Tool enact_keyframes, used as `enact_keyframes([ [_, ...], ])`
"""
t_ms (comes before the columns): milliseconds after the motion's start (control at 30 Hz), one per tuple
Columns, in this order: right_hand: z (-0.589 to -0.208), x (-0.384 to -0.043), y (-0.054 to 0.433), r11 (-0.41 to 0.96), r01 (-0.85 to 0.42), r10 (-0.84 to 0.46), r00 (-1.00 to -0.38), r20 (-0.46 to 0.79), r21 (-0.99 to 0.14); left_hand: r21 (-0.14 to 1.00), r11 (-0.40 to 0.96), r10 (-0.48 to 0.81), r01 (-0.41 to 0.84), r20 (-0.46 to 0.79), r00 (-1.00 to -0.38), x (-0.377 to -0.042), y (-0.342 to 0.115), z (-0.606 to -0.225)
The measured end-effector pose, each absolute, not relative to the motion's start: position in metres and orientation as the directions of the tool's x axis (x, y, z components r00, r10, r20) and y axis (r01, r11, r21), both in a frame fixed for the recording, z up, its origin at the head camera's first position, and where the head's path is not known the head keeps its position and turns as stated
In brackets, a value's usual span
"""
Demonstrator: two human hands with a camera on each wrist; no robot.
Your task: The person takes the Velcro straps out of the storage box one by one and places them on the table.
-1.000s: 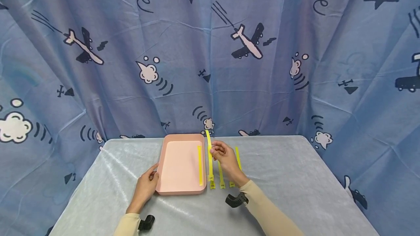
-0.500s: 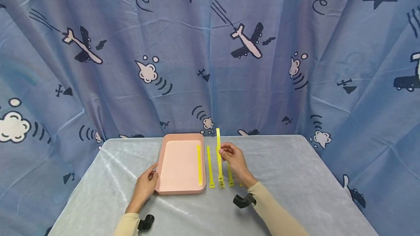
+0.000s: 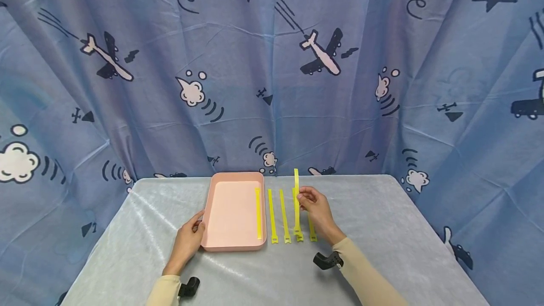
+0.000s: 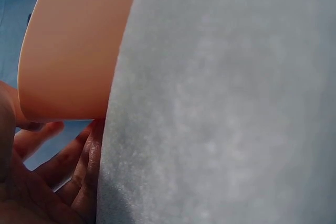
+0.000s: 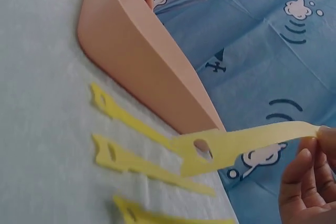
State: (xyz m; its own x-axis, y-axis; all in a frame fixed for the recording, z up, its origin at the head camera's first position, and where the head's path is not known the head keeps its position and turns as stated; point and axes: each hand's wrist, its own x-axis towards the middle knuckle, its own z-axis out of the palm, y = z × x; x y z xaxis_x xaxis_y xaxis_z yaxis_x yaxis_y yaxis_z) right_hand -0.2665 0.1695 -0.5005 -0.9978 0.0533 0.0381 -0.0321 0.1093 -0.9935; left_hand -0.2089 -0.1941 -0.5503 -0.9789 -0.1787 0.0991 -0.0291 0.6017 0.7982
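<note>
My right hand (image 3: 318, 209) pinches a yellow cable strap (image 3: 297, 214) between thumb and fingertips, above the table. In the right wrist view the strap's wide slotted end (image 5: 223, 153) points away from the fingers. In the head view it overlaps another strap lying below it. To its left lie two more yellow straps (image 3: 273, 218), and one strap (image 3: 313, 236) is partly behind the right hand. My left hand (image 3: 187, 241) grips the left edge of a pink tray (image 3: 233, 211), thumb at the rim. One strap (image 3: 258, 214) lies inside along the tray's right wall.
A pale grey cloth covers the table (image 3: 382, 230). Behind it hangs a blue curtain (image 3: 238, 60) printed with planes and stars. A black device (image 3: 328, 261) sits on the right wrist, another black device (image 3: 189, 287) on the left.
My right hand has moved to the right, carrying the strap past the row of straps on the table. The left hand and the tray stay in place.
</note>
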Motion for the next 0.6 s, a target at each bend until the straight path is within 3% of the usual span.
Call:
enact_keyframes([
  [600, -0.51, -0.266, 0.209, 0.2, 0.058, 0.086, -0.995, -0.042, -0.978, 0.792, 0.61, -0.176, -0.029, 0.1, -0.979, -0.209, -0.194, -0.549],
])
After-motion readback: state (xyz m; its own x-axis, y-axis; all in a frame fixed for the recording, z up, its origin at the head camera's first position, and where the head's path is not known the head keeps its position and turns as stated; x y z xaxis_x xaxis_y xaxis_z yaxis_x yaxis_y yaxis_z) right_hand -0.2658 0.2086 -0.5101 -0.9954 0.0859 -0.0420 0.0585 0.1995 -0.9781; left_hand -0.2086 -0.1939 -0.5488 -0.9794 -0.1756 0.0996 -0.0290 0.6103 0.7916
